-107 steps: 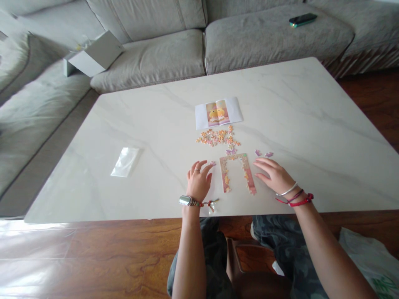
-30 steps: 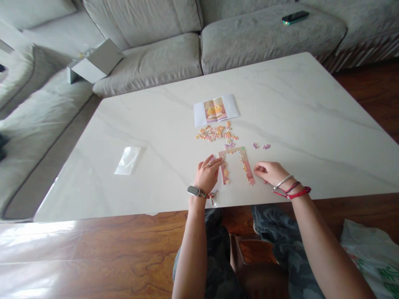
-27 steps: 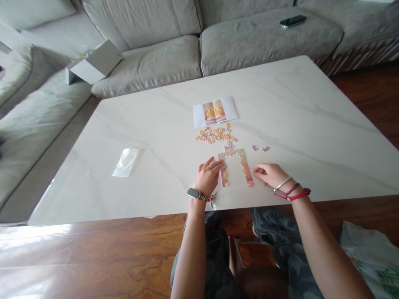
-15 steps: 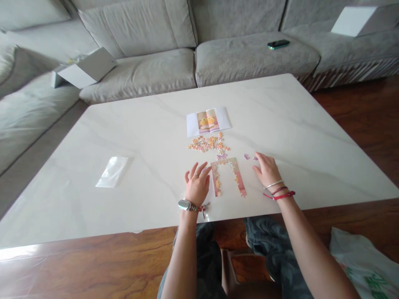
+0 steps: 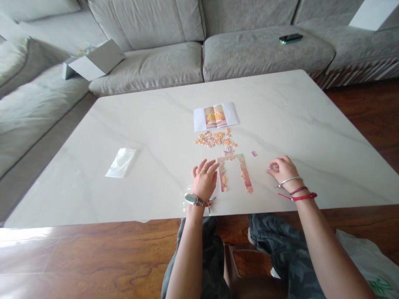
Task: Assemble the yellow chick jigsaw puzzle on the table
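Between my hands lies a partly joined jigsaw puzzle border (image 5: 248,181), three-sided, with its gap toward me. My left hand (image 5: 205,178) rests beside its left edge, fingers spread. Off to the right, my right hand (image 5: 283,170) pinches a small purple puzzle piece (image 5: 270,167) between thumb and fingertips. Another purple piece (image 5: 254,153) lies alone right of the border's top corner. Just beyond the border is a heap of loose puzzle pieces (image 5: 212,139), mostly orange and pink, with a few purple ones at its near side.
Behind the heap is a creased picture sheet (image 5: 232,113) showing yellow figures. A clear plastic bag (image 5: 121,162) lies on the left of the white table (image 5: 156,124). A grey sofa (image 5: 162,66) with a phone (image 5: 291,38) and boxes stands behind; a plastic bag (image 5: 364,257) sits on the floor.
My right hand has picked up one of the two purple pieces and carried it right and toward me. My left hand has stayed by the border. The whole view has shifted slightly.
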{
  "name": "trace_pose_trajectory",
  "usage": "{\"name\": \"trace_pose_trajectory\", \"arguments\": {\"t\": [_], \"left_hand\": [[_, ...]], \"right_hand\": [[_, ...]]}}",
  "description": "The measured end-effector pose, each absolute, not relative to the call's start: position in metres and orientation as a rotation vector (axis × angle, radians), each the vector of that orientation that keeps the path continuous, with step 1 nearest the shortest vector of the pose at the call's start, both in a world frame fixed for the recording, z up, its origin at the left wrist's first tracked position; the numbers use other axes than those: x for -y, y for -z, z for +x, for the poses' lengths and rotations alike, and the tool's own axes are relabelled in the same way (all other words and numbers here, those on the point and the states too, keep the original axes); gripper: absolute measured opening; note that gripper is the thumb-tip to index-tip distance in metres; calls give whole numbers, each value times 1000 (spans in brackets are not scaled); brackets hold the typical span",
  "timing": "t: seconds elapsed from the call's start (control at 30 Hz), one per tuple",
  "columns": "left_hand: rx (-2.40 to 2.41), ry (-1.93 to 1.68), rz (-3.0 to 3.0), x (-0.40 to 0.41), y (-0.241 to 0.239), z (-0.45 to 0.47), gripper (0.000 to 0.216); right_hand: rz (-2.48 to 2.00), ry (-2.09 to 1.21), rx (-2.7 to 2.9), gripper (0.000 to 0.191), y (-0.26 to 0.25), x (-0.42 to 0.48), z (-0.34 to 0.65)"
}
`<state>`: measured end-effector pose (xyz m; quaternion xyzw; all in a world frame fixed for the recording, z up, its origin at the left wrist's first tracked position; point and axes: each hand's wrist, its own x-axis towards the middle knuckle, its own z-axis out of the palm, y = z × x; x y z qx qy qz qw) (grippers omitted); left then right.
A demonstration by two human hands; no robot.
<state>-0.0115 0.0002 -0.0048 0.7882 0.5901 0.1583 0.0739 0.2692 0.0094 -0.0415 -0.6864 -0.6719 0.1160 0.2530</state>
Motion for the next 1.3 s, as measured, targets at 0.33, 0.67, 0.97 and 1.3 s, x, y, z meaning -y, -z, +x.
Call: {"name": "trace_pose_trajectory", "arguments": {"t": [0.33, 0.67, 0.97, 1.3], "left_hand": [[-1751, -451, 2340, -1, 4, -10, 31], [-1581, -424, 2427, 0, 3, -1, 32], [-1213, -255, 2574, 10, 1, 27, 48], [-1647, -365, 2440, 0, 2, -12, 40]], "right_hand": [[-1848, -657, 1591, 14, 33, -6, 263], [-1908, -257, 1680, 23, 14, -5, 246], [-1806, -435, 2056, 13, 19, 49, 188], [-1864, -474, 1962, 13, 26, 38, 198]]}}
